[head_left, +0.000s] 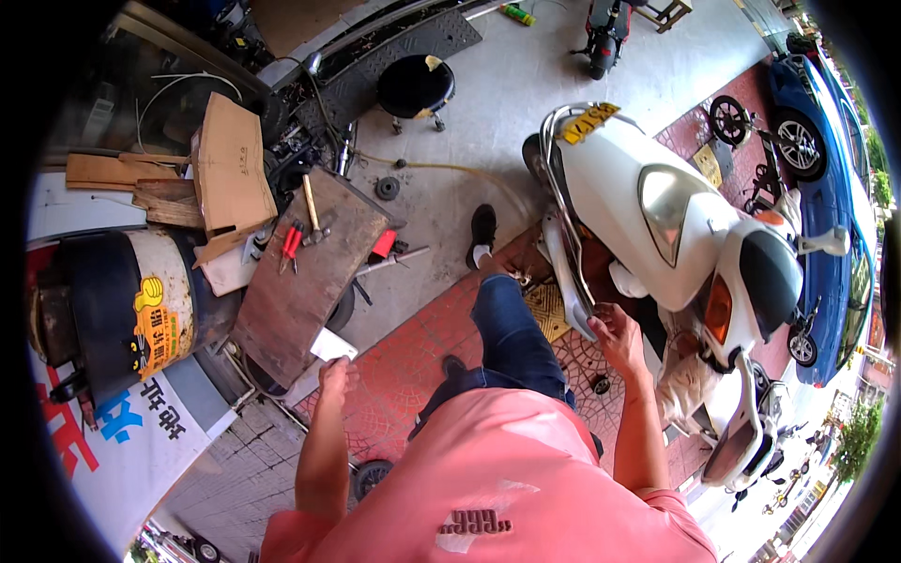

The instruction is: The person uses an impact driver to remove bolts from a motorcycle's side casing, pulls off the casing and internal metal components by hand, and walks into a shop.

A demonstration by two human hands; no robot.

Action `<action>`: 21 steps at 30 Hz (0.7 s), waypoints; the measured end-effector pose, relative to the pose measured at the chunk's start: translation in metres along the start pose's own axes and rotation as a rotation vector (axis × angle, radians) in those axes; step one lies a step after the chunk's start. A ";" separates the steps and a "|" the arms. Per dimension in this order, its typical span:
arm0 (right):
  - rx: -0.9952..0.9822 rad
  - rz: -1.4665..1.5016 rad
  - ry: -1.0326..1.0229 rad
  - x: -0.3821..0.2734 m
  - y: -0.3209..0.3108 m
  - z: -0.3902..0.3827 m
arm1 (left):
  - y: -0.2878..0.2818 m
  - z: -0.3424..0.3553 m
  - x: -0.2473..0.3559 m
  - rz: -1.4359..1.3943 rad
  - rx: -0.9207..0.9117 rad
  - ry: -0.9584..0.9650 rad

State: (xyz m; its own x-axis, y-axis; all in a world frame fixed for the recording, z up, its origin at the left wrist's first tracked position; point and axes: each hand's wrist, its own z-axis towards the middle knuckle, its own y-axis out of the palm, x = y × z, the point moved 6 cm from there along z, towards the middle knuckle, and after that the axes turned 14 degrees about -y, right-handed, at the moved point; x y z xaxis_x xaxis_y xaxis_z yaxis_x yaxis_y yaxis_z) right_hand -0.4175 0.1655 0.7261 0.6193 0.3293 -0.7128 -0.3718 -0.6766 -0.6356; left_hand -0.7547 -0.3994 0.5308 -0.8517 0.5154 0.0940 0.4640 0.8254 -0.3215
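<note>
My left hand [337, 376] is by the near corner of a worn wooden-topped table [305, 253], its fingers closed on a small flat white piece [332, 345], too bright to name. On the tabletop lie a hammer [313, 208] with a wooden handle and red-handled pliers [292, 241]. Beside the white scooter [648, 206] on my right, my right hand [618, 336] is raised with curled fingers. Its fingertips are drawn together next to a silvery curved part [561, 267] low on the scooter's side; anything between them is too small to make out.
A round black stool [416, 86] on casters and a black ring-shaped part [387, 189] are on the grey floor. Cardboard [235, 169] and wood scraps lean beyond the table, near a dark drum [122, 300]. A blue car [826, 206] is parked at far right.
</note>
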 end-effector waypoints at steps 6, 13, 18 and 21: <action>-0.369 -0.227 -0.145 -0.111 -0.016 0.211 | 0.034 -0.010 0.025 -0.037 0.000 -0.308; -0.324 -0.261 -0.196 -0.208 -0.069 0.415 | 0.100 -0.057 0.137 -0.168 -0.090 -0.395; -0.246 -0.162 -0.136 -0.183 -0.084 0.554 | 0.115 -0.008 0.256 -0.268 -0.156 -0.408; -0.170 0.017 0.076 -0.136 -0.106 0.598 | 0.103 -0.001 0.355 -0.403 -0.179 -0.344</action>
State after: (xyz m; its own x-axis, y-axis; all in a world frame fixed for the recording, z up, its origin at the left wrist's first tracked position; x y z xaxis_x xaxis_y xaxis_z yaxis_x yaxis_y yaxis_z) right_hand -0.8757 0.5862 0.7126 0.6671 0.2704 -0.6942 -0.2641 -0.7855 -0.5597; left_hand -1.0085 -0.1309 0.5323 -0.9868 0.0706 -0.1460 0.0935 0.9833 -0.1560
